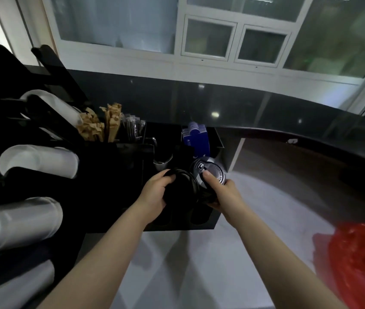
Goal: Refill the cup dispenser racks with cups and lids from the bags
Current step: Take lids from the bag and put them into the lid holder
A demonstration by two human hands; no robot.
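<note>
A stack of black plastic lids (188, 188) lies on its side above the black organiser box (201, 224). My left hand (154, 192) grips its left end. My right hand (224, 192) grips its right end, thumb pressing on the top lid (210, 171), which bears raised lettering. At the far left the black dispenser rack (43, 181) holds stacks of white cups (41, 161) and clear cups (21, 221) lying in tilted slots. A red plastic bag (360, 262) sits at the lower right.
Brown paper packets (96, 126), wrapped straws (132, 128) and blue cards (193, 136) stand in the organiser's back compartments. A dark curved counter (266, 121) runs behind, under white-framed windows. The grey worktop (255, 219) lies between the organiser and the bag.
</note>
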